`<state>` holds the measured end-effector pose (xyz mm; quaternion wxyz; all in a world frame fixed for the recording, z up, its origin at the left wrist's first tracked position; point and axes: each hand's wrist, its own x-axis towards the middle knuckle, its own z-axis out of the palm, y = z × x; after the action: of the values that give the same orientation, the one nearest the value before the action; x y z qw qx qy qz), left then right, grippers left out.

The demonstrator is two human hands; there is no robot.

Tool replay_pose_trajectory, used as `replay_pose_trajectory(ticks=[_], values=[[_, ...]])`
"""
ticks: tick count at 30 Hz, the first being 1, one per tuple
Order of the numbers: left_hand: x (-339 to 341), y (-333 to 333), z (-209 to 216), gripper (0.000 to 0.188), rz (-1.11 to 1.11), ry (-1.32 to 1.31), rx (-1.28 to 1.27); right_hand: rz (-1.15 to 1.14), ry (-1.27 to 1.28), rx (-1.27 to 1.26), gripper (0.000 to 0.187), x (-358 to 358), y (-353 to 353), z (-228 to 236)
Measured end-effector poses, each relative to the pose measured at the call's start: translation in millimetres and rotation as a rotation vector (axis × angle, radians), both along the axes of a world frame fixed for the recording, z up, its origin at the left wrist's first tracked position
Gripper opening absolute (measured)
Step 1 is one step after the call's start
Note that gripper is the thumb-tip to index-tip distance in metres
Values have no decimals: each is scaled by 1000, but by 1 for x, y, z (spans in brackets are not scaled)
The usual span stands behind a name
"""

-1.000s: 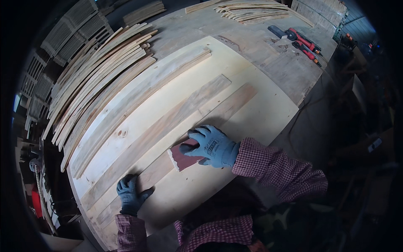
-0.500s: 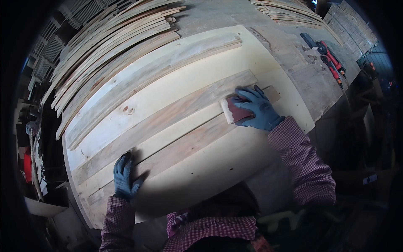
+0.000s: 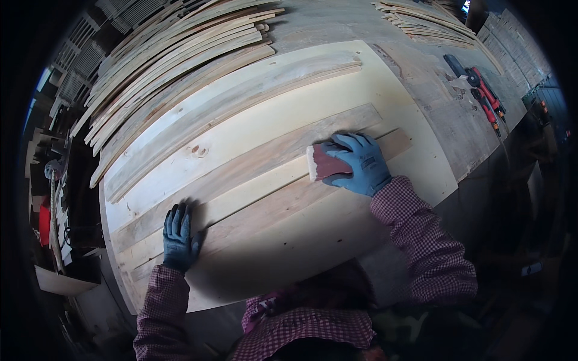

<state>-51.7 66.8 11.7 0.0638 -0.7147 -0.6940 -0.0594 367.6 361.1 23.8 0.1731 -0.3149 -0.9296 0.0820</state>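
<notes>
My right hand [image 3: 360, 165], in a blue-grey glove, is closed around a sanding block [image 3: 328, 163] faced with reddish-brown sandpaper, with a pale ragged edge at its left end. The block rests across the near wooden boards, close to their right ends. My left hand [image 3: 179, 237], gloved alike, lies with fingers stretched out on the left part of these boards. Under it are a greyish board [image 3: 253, 161] and a browner board [image 3: 271, 218], with a paler strip [image 3: 248, 191] and a thin dark line between them. All lie on a pale plywood panel [image 3: 421, 157].
Farther back on the panel lie more boards [image 3: 241, 96]. A stack of long wooden strips [image 3: 174, 66] fills the far left, and another pile [image 3: 427, 24] sits far right. Red-and-black power tools [image 3: 484, 90] rest on the worktable [image 3: 415, 72] at the right.
The whole view has shifted slightly. Along the boards, my right hand has moved left with the sanding block. My left hand has slid a little left, its fingers straighter.
</notes>
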Motion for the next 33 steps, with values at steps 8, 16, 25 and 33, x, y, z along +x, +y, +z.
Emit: replay_pose_trajectory(ticks=[8, 16, 25, 33], values=[[-50, -26, 25, 64, -131, -53, -85, -136, -72, 131, 74, 42, 12, -10], [-64, -24, 16, 65, -100, -275, -138, -93, -225, 79, 84, 44, 15, -5], [-61, -24, 19, 64, -40, -274, -218, -43, -188, -5, 78, 42, 17, 5], [-63, -24, 19, 43, -25, -221, -169, -36, -114, 45, 65, 44, 17, 0]])
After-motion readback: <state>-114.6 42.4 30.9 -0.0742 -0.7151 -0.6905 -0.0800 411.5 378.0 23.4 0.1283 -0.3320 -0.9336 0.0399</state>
